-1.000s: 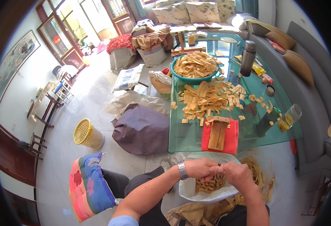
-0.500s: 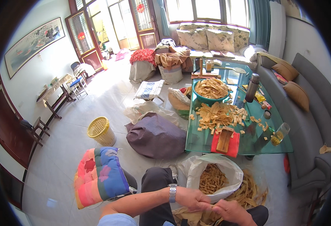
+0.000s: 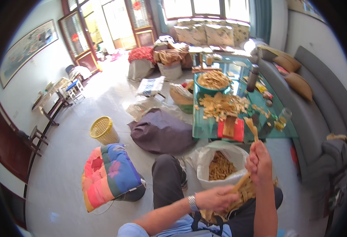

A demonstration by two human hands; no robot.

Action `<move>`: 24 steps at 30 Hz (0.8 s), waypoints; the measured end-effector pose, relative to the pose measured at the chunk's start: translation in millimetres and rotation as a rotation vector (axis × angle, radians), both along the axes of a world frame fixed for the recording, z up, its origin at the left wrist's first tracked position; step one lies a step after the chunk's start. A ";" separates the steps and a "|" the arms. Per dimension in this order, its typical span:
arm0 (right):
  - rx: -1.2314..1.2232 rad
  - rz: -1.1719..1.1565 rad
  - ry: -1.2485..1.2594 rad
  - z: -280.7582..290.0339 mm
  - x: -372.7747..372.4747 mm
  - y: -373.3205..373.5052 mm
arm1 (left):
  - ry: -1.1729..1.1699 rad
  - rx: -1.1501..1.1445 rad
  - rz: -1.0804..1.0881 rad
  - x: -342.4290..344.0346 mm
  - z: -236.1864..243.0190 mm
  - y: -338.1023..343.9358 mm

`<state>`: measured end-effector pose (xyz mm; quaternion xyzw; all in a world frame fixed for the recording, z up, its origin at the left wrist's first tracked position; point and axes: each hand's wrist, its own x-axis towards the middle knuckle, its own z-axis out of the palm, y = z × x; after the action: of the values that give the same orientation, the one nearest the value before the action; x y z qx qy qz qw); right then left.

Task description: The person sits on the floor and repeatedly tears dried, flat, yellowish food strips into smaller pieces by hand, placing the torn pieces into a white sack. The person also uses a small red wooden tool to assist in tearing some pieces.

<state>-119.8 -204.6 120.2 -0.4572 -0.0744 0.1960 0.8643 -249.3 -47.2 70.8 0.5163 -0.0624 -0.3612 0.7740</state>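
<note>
My right hand [image 3: 259,162] is raised above my lap, its fingers closed round a tan dried strip [image 3: 252,129] that sticks up from the fist. Lower and to the left, my left hand [image 3: 217,198], with a metal watch [image 3: 192,203] on the wrist, is closed and slightly blurred. A tan length [image 3: 241,183] spans from it toward the right hand; whether it is the same strip, I cannot tell. Beneath both hands lies a heap of similar long strips [image 3: 246,196]. Just beyond stands an open white sack [image 3: 200,168] holding short brown twisted pieces [image 3: 221,166].
A glass table [image 3: 205,128] bears a teal basin [image 3: 200,90] of tan strips, a loose pile [image 3: 224,106], a wooden tool [image 3: 228,126] on red cloth and a flask [image 3: 253,78]. To the left are a dark bundle [image 3: 157,132], a yellow basket [image 3: 104,130] and a colourful cushion [image 3: 112,170].
My hands were together low over the heap; the right has risen with a strip standing up from it, and the left has come apart from it. The whole view has shifted slightly.
</note>
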 end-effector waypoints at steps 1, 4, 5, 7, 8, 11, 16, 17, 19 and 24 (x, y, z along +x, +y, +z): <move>-0.050 -0.034 0.003 -6.0 9.3 -7.1 | 0.005 0.027 -0.005 -3.5 8.9 12.8; -0.081 -0.051 0.043 -30.0 35.4 -24.9 | 0.071 0.180 0.006 -20.5 15.2 48.6; -0.113 -0.002 0.031 -41.0 37.0 -26.7 | 0.005 0.271 0.037 -22.8 12.4 47.3; -0.254 -0.062 0.039 -59.5 31.7 -13.7 | 0.107 0.214 0.052 -23.9 12.7 48.2; -0.281 -0.125 0.056 -70.8 37.0 -23.6 | 0.043 0.303 0.020 -25.6 17.1 50.1; -0.337 -0.280 0.088 -99.6 57.6 -51.9 | 0.029 0.449 -0.057 -28.6 28.8 65.6; -0.637 -0.200 0.012 -150.0 63.6 -59.5 | 0.069 0.329 -0.111 -29.1 23.7 54.8; -0.740 -0.168 -0.033 -154.2 61.5 -56.4 | 0.104 0.294 -0.063 -29.1 20.2 48.9; -1.005 -0.183 -0.295 -163.3 49.5 -58.8 | 0.173 0.225 0.045 -29.3 14.2 40.7; -1.122 -0.256 -0.843 -127.0 -25.3 -58.7 | 0.300 -0.205 0.436 -26.1 -19.8 19.3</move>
<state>-145.2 -263.3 -6.9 -0.8751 -0.2360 -0.0918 0.4125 -275.4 -27.8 51.0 0.3773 0.1289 -0.2504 0.8822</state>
